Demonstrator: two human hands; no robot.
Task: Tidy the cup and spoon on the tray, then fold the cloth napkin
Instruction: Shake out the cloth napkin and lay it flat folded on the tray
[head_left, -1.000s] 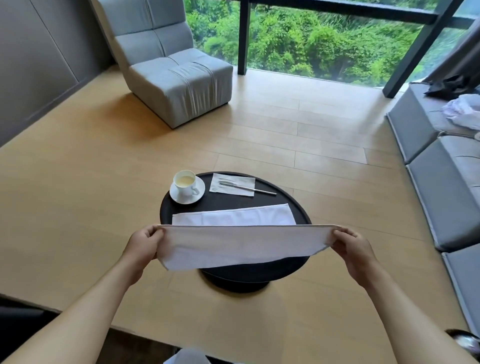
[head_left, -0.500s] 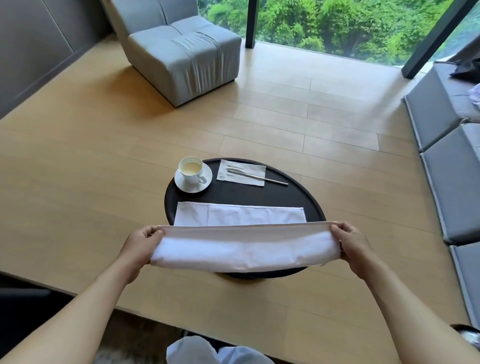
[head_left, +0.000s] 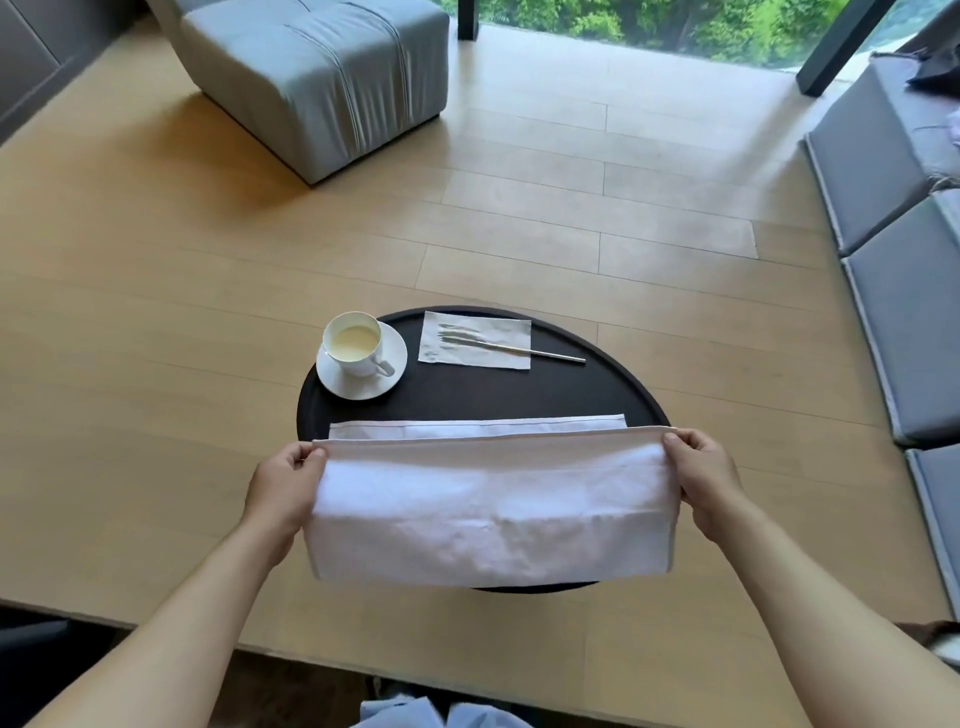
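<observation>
A grey armchair and bench cushions flank the wooden floor.

The cloth napkin, earlier held up as a narrow strip, now hangs lower and broader over the tray's near edge.

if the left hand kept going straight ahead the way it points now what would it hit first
Probably the saucer under the cup. The left hand, pinching the cloth napkin, points forward and slightly right across the tray. Depth is unclear, so it might pass above.
</observation>
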